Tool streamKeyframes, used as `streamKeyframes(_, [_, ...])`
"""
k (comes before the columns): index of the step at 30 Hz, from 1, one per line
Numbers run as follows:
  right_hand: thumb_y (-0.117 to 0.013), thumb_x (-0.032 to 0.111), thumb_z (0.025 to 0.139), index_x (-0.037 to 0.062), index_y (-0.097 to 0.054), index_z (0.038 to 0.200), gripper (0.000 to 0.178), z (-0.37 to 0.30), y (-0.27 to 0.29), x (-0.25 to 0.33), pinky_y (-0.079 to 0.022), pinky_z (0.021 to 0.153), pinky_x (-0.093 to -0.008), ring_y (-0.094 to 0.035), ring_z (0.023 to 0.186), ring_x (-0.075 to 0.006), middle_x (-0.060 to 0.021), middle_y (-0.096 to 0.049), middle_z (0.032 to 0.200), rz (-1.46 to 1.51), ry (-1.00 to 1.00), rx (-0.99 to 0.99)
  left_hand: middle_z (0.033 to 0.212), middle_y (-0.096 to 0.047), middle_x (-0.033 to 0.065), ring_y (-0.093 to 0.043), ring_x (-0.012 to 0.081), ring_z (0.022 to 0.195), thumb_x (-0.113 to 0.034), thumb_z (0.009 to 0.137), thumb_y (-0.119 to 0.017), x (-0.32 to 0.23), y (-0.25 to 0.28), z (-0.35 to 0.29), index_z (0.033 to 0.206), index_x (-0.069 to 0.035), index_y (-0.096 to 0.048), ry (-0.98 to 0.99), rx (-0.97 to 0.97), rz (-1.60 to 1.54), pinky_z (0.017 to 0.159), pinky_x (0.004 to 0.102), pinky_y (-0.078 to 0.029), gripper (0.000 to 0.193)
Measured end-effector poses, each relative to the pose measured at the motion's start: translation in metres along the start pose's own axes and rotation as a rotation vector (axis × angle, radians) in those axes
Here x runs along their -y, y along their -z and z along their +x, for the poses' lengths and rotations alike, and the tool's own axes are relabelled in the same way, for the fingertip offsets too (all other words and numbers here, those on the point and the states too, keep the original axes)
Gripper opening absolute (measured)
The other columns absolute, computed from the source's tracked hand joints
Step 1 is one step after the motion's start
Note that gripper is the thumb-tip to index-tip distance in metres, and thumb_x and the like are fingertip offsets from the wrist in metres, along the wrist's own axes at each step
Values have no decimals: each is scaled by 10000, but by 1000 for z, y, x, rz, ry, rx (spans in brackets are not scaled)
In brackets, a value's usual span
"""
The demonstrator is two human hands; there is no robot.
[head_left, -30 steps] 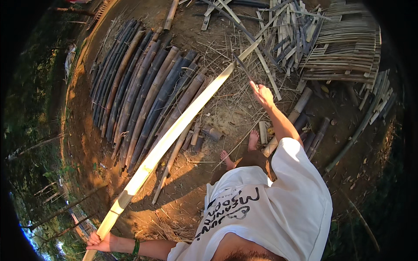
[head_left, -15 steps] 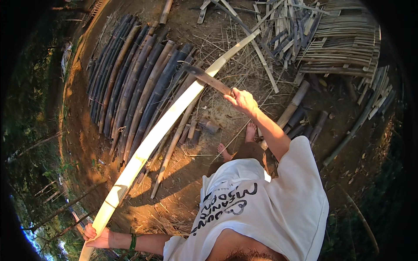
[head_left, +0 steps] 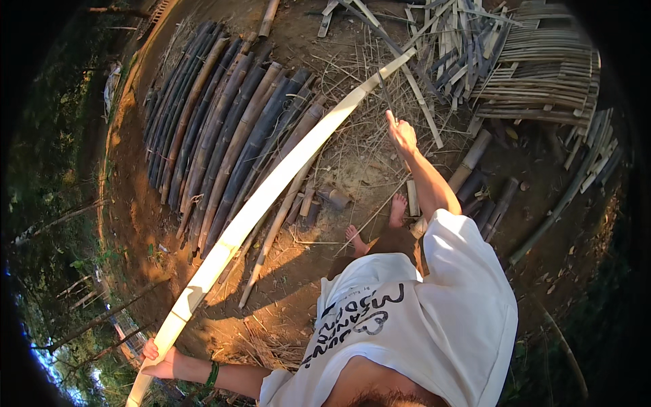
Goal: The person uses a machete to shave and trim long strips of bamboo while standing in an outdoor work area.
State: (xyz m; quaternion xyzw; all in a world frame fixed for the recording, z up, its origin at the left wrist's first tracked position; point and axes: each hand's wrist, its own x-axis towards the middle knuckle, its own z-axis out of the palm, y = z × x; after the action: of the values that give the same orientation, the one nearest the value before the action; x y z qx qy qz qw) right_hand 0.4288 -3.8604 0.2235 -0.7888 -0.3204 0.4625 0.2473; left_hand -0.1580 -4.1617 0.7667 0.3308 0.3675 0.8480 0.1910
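Observation:
A long, pale split bamboo strip runs slantwise from the lower left to the upper middle. My left hand is closed around its near end, with the thumb on one side and fingers on the other. My right hand is closed, arm stretched forward, on the handle of a machete. The blade shows as a thin dark line, almost edge-on, and meets the strip close to its far end. The handle is mostly hidden in my fist.
Dark bamboo poles lie side by side at the left. Split pieces are heaped at the far right beside a stack of slats. Short bamboo lengths lie right of my bare feet. Shavings litter the ground.
My right hand has moved farther away and slightly right, taking the machete from across the strip's upper part to near its far end. The blade has turned edge-on. My left hand keeps its grip.

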Motion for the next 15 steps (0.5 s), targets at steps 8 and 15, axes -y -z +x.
streamKeyframes(8, [-567, 498, 953, 37, -543, 854, 472, -211, -9, 21, -459, 561, -475, -609, 610, -405, -183, -578, 612, 31, 608, 323, 778, -467, 107, -480, 259, 771, -730, 922, -283, 38, -80, -30, 853, -12, -431, -320, 75, -403, 837, 458, -430, 737])
streamKeyframes(15, [-593, 628, 866, 73, -493, 812, 567, -289, -42, 41, -427, 489, -455, -589, 546, -354, -114, -572, 656, 40, 1094, 276, 590, -391, 7, -351, 152, 534, -757, 902, -402, 12, -45, 1, 733, -109, -396, -196, -221, -94, 535, 322, -294, 669])
